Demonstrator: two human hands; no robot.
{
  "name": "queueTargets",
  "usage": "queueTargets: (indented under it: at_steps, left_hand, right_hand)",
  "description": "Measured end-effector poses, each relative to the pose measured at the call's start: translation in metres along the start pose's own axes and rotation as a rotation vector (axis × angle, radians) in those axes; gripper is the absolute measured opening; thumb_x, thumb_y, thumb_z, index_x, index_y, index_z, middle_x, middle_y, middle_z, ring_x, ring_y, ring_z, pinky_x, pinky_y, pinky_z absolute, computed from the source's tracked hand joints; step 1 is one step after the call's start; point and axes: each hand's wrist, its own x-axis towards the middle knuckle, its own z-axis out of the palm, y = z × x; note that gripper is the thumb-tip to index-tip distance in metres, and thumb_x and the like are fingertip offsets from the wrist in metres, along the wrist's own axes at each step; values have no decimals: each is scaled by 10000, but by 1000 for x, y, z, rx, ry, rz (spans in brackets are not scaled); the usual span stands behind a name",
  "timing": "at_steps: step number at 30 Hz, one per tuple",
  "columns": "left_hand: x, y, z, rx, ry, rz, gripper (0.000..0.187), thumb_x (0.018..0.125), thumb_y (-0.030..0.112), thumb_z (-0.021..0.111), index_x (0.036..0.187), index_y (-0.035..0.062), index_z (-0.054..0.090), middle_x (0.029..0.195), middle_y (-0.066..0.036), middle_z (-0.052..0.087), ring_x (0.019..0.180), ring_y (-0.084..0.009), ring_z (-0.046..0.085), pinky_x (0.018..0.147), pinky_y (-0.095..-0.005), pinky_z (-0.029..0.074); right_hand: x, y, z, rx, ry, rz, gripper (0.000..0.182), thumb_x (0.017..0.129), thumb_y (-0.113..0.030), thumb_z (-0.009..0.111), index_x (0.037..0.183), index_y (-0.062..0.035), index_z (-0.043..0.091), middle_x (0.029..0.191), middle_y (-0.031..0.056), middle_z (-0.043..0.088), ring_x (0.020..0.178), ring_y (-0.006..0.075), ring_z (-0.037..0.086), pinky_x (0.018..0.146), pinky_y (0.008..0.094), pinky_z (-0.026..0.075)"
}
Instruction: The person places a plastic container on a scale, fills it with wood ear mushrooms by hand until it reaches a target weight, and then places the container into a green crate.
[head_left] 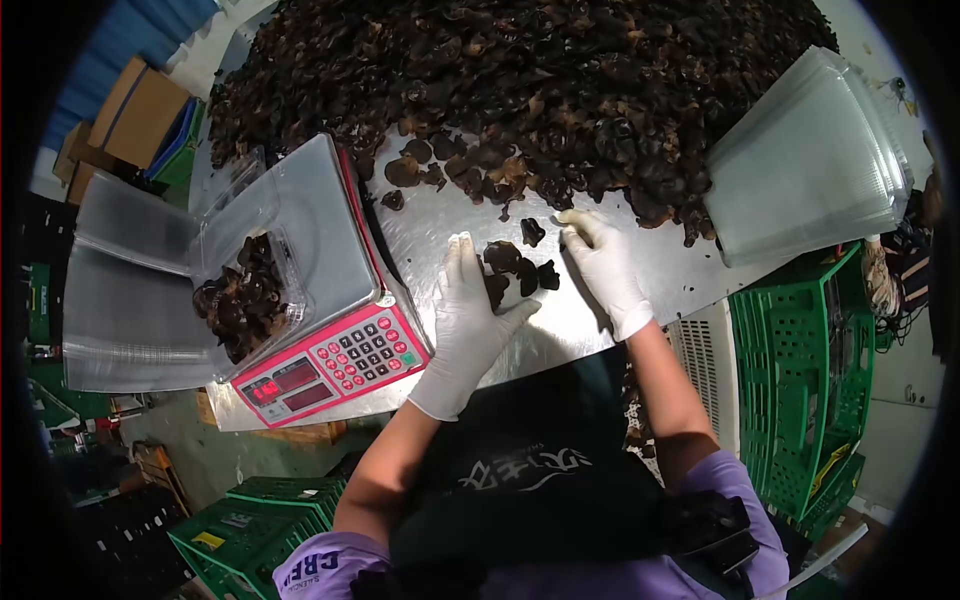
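Observation:
Both hands wear white gloves over a metal table. My left hand [468,315] lies with its fingers stretched out, just left of a few dark fungus pieces [503,257]. On the other side of them is my right hand [603,262], its fingers bent and apart, near a small single piece [532,232]. No item shows in either hand. Left of my left hand is a red and white scale [365,350] with a lit display. A clear plastic box [292,290] at its left edge holds dark fungus [243,298]. A large fungus heap [560,90] covers the back of the table.
Stacked clear plastic trays [805,160] stand at the table's right. More clear stacked boxes [130,320] are left of the scale. Green crates [800,370] stand at the right, others [260,525] at the lower left. Cardboard boxes [138,112] are at the upper left.

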Motion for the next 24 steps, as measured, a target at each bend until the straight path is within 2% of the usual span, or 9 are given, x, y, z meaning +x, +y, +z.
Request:
queueTargets:
  at_steps: [3,7,8,12,14,16,18,21,24]
  left_hand:
    - [-4,-2,10,-51,-20,-34,1172,687,415,836,1497,-58,133,1485,-300,274,1367,-451,304,1137,-459,291]
    - [-2,-7,16,23,50,25,1232,623,423,865,1491,-62,136,1484,-293,270,1394,-448,271,1144,-504,263]
    - [0,-9,19,16,70,48,1240,605,431,876,1489,-53,153,1488,-273,276,1412,-436,257,1142,-531,251]
    - [-2,-16,27,1,209,89,956,627,318,836,1401,-2,374,1368,-209,413,1324,-418,360,1085,-546,296]
    - [-1,-15,25,-58,237,77,753,655,277,806,1296,41,488,1302,-173,456,1294,-410,387,1070,-538,311]
    - [-3,-12,25,48,202,58,647,681,262,786,1241,65,526,1287,-161,464,1297,-403,389,1070,-535,314]
    - [-4,-11,24,19,186,46,594,697,252,771,1216,66,550,1288,-163,471,1302,-398,387,1074,-531,310]
    - [-3,-12,22,22,166,46,567,695,249,766,1197,72,568,1296,-164,474,1315,-396,374,1087,-521,296]
    - [-4,-13,22,11,154,39,563,690,232,765,1197,79,575,1293,-165,476,1316,-393,373,1087,-520,298]
  right_hand:
    - [0,-7,15,-268,10,-170,243,907,-193,597,1107,-87,686,981,146,665,827,349,651,763,410,522]
    - [-8,-11,45,-480,49,-329,212,926,-264,588,1013,-100,691,939,143,643,794,334,654,718,431,527]
    - [-15,-16,48,-454,-45,-248,167,913,-138,613,1034,-47,684,969,159,656,822,341,658,747,396,525]
    - [-27,-27,55,-238,-187,-430,173,907,-62,583,1028,-4,692,887,164,653,737,304,660,716,349,533]
    - [-16,-27,43,-74,-230,-156,171,900,-59,595,1022,1,698,864,151,653,722,274,659,698,328,532]
    - [0,-30,44,-228,-98,-179,168,899,-60,602,1020,-8,706,872,138,660,721,267,660,691,320,533]
    - [18,-31,48,-452,-168,-692,249,862,-41,599,1091,-63,696,1085,104,686,936,268,666,805,357,537]
    - [33,-14,53,-615,-287,-946,317,844,-41,591,1147,-90,668,1219,100,647,1122,293,608,934,396,497]
    - [12,-5,6,-755,-306,-800,330,845,-38,583,1162,-92,654,1268,107,619,1212,305,558,1010,415,452]
